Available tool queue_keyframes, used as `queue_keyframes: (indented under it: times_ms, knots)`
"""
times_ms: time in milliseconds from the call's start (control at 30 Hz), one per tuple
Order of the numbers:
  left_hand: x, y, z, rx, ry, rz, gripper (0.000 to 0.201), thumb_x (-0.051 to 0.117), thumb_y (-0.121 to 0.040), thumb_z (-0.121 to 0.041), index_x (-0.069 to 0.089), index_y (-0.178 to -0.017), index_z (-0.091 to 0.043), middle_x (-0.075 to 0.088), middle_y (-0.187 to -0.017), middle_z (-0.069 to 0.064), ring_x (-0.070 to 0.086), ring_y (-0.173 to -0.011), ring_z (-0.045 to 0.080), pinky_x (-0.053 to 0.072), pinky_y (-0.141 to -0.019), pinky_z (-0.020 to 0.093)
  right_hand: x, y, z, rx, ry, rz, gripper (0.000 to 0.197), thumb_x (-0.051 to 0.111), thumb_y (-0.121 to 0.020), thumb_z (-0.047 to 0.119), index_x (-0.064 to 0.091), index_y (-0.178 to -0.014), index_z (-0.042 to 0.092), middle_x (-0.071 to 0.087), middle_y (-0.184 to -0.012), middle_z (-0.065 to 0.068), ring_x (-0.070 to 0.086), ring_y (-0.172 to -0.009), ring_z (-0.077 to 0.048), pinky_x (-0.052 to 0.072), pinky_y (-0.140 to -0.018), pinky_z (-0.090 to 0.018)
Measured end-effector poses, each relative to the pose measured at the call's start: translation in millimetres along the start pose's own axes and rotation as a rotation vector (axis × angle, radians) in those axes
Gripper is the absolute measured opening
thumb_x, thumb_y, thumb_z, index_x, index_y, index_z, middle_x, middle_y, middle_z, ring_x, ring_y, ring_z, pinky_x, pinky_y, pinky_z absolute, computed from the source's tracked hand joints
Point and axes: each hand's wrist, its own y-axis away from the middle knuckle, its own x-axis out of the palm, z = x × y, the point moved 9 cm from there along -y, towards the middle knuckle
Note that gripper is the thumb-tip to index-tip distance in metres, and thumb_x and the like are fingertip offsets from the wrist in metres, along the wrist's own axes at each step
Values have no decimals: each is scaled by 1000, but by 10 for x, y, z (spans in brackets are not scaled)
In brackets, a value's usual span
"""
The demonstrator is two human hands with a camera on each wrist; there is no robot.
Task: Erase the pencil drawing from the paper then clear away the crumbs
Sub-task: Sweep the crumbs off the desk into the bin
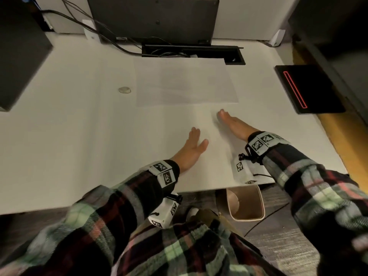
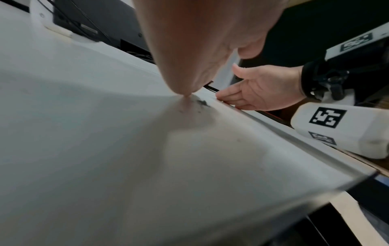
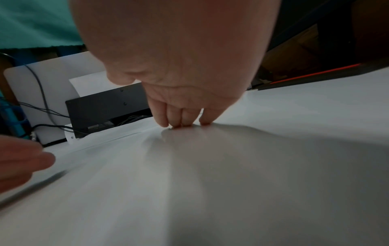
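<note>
The white paper (image 1: pixel 185 82) lies flat at the middle back of the white desk (image 1: pixel 69 136); no pencil marks show on it. My left hand (image 1: pixel 196 140) stands on its little-finger edge on the desk in front of the paper, fingers straight. In the left wrist view a small pile of dark crumbs (image 2: pixel 201 103) lies right beside that hand (image 2: pixel 189 50). My right hand (image 1: pixel 225 118) is just to the right, with its straight fingertips (image 3: pixel 181 123) touching the desk near the paper's front edge. Neither hand holds anything.
A beige waste bin (image 1: pixel 247 204) stands on the floor under the desk's front edge. On the desk are a small round disc (image 1: pixel 124 90), a black box (image 1: pixel 20 56) at left, a monitor base (image 1: pixel 153 18), a cable slot (image 1: pixel 191 51) and a black device with a red line (image 1: pixel 306 88).
</note>
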Motion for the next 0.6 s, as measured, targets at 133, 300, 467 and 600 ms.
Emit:
queue_keyframes:
  times_ms: [133,300,467,600]
  knots:
    - [-542,127,133,12,77,-247,56,23,-102,-37,1,-150,-20,-6,-157,-7,-6,-143,7,-1,-110,20,266,-50,269,-59,61,67,62,6,-96,55,2,-150,24,-2,-158,2,3,-145,-17,2,-116,-33]
    - [-830,98,447,-112,-278,-316,57,19,-102,-35,-2,-149,-10,-12,-157,4,-15,-143,14,-11,-113,28,718,235,359,-222,27,215,59,3,-99,45,35,-143,24,28,-152,7,21,-139,-7,5,-112,-26]
    - [-391,-49,321,-89,-387,-114,62,16,-102,-38,-10,-148,-6,-22,-154,9,-22,-141,18,-14,-112,28,194,304,235,-227,-281,-69,59,8,-98,52,52,-131,30,44,-143,7,33,-136,-10,14,-115,-34]
    - [-25,-58,86,-5,-214,70,55,17,-102,-35,0,-149,-13,-7,-157,1,-8,-144,13,-5,-112,22,-171,37,105,-112,-183,-129,60,10,-96,55,44,-138,27,32,-151,2,27,-140,-15,14,-114,-33]
